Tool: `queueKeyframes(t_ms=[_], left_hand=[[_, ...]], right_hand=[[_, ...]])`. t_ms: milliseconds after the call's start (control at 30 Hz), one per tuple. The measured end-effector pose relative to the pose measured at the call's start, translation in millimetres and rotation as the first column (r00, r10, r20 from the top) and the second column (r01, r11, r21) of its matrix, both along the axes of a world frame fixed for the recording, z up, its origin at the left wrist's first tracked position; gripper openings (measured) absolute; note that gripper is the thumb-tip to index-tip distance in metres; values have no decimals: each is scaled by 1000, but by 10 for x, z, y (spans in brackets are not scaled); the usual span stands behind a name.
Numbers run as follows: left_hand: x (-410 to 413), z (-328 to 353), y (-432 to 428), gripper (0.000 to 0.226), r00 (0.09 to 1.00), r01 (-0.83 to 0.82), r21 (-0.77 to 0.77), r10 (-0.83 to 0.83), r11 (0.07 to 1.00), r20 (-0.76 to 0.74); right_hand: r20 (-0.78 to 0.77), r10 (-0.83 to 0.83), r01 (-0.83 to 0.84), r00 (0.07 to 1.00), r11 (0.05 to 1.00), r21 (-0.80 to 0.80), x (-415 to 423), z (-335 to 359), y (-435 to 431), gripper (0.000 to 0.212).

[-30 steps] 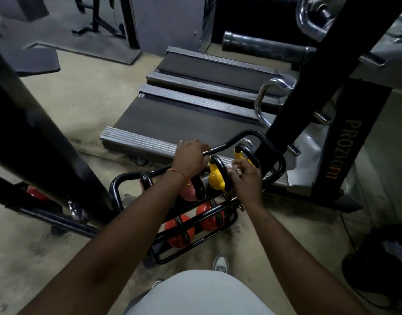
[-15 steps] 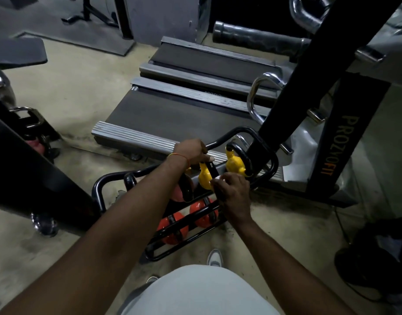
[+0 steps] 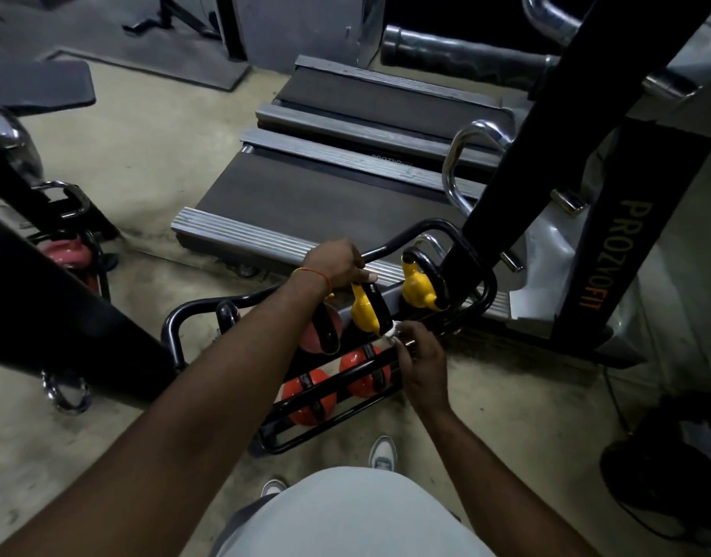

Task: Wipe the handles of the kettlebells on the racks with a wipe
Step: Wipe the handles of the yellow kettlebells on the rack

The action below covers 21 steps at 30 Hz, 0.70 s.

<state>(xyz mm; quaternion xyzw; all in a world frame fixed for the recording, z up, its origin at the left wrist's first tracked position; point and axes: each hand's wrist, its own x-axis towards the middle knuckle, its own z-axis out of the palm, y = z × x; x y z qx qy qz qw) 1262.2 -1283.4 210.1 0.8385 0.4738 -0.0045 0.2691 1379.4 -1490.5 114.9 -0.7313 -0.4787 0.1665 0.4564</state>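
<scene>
A low black tube rack (image 3: 173, 327) on the floor holds two yellow kettlebells on its upper tier and orange-red ones below. My left hand (image 3: 336, 265) grips the top of the black handle of the nearer yellow kettlebell (image 3: 364, 313). My right hand (image 3: 420, 355) pinches a small white wipe (image 3: 393, 330) against the lower end of that handle, by the rack's front bar. The second yellow kettlebell (image 3: 416, 287) stands to the right, untouched. A pinkish kettlebell (image 3: 319, 329) sits partly under my left forearm. Two orange kettlebells (image 3: 362, 371) lie on the lower tier.
A treadmill deck (image 3: 317, 195) lies right behind the rack, its black upright (image 3: 518, 166) crossing above the rack's right end. Another black frame (image 3: 64, 323) with a red kettlebell (image 3: 66, 251) is at left. My shoes (image 3: 382, 452) stand close to the rack's front. A dark bag (image 3: 663, 476) sits at right.
My right hand slid with the wipe down the yellow kettlebell's handle, from near the top to its lower end. My left hand kept its grip; the view shifted.
</scene>
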Motion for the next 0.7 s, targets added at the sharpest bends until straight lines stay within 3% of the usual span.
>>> queueKeyframes(t_ms=[100, 233, 300, 367, 433, 500, 600, 700], left_hand=[[2, -2, -3, 37, 1000, -18, -12, 18, 1000, 4], [10, 16, -11, 39, 999, -41, -22, 41, 999, 2], [16, 13, -5, 41, 998, -66, -23, 67, 998, 9], [30, 14, -5, 43, 996, -86, -35, 87, 996, 14], [51, 13, 1, 42, 996, -89, -47, 90, 995, 6], [71, 20, 4, 39, 996, -85, -55, 84, 995, -18], [86, 58, 6, 34, 995, -93, -43, 91, 995, -46], [100, 81, -11, 39, 988, -153, -63, 150, 986, -47]], right_hand=[[-252, 50, -60, 966, 998, -33, 49, 124, 38, 14], [-352, 117, -135, 928, 990, -29, 93, 324, 285, 10], [-204, 170, -172, 964, 985, 9, 97, 363, 421, 15], [88, 215, -221, 973, 973, 62, 89, 305, 461, 19], [369, 231, -265, 900, 963, 44, 95, 200, 392, 16], [526, 233, -297, 818, 954, 39, 126, 118, 322, 14], [522, 274, -326, 808, 946, 7, 160, 207, 522, 14], [329, 310, -315, 892, 948, -41, 123, 370, 866, 22]])
